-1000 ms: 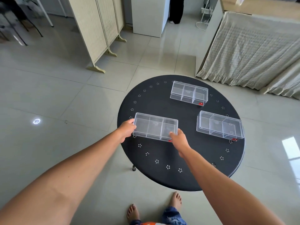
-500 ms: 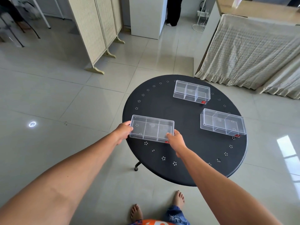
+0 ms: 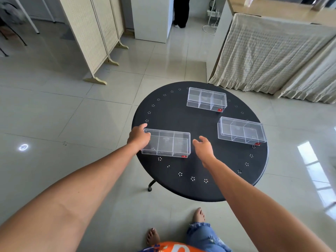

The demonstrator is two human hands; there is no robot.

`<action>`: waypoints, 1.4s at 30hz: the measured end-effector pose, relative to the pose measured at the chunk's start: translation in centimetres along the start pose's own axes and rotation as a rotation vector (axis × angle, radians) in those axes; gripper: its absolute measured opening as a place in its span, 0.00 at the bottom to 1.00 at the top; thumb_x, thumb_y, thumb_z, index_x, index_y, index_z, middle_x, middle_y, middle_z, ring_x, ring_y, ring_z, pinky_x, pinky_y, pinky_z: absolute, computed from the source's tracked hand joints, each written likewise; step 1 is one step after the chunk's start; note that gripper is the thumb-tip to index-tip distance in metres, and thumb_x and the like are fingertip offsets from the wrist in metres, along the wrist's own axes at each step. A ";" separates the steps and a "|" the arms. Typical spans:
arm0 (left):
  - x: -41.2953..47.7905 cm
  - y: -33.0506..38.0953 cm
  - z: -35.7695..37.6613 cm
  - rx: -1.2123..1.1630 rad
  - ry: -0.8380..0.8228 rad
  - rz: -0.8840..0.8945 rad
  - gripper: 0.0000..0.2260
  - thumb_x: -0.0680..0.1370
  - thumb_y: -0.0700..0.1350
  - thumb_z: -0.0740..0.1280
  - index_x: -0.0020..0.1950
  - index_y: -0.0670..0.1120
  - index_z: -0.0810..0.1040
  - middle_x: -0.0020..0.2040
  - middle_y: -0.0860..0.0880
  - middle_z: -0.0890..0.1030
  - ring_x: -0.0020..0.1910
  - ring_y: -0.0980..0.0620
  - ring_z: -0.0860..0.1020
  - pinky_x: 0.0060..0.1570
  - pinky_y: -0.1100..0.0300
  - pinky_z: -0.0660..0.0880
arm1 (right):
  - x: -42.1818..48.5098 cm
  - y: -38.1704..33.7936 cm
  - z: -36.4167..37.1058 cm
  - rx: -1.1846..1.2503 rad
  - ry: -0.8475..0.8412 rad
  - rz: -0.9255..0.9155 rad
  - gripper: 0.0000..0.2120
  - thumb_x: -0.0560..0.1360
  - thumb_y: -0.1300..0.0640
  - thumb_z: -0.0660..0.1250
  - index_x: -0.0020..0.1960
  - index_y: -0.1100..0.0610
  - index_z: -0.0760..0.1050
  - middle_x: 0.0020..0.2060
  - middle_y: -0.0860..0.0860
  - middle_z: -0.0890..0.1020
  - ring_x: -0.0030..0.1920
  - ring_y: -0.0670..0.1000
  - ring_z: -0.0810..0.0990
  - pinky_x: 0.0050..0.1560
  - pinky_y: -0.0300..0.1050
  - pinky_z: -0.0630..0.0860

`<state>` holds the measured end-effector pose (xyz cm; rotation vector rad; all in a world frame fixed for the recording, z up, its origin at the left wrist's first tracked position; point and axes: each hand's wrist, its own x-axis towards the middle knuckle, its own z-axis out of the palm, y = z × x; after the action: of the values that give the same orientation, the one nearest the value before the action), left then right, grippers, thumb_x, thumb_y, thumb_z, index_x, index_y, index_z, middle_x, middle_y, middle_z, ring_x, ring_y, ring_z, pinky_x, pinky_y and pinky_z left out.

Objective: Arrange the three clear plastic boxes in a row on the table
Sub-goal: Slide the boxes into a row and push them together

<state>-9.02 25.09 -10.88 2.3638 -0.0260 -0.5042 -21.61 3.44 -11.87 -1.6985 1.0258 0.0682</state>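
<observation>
Three clear plastic boxes with dividers lie on a round black table (image 3: 200,179). The near-left box (image 3: 168,143) rests flat by the table's left edge. My left hand (image 3: 139,136) still touches its left end, fingers curled on the corner. My right hand (image 3: 204,147) hovers just right of that box, fingers apart, holding nothing. A second box (image 3: 241,130) sits at the right side. The third box (image 3: 207,99) sits at the far side of the table.
The table stands on a glossy tiled floor. A folding screen (image 3: 94,37) is at the far left, a white cabinet (image 3: 152,19) behind, and a cloth-covered bench (image 3: 272,57) at the far right. A person's legs (image 3: 181,11) stand at the back. My bare feet are below the table's near edge.
The near-left box was slid toward the table's left edge and set down. My right hand has let go of it and moved off to the right; the left hand stays on its end.
</observation>
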 end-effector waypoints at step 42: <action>5.2 23.1 19.2 -0.431 -0.359 -0.287 0.21 0.80 0.46 0.62 0.72 0.43 0.67 0.61 0.48 0.72 0.60 0.48 0.70 0.60 0.54 0.66 | 18.0 1.6 -18.8 0.162 0.087 0.151 0.19 0.72 0.62 0.60 0.62 0.55 0.72 0.50 0.52 0.83 0.49 0.54 0.81 0.47 0.46 0.77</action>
<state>-8.39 -5.43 -10.53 1.8406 0.2380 -0.9643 -19.57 -22.36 -14.78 -1.4860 1.1914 0.0090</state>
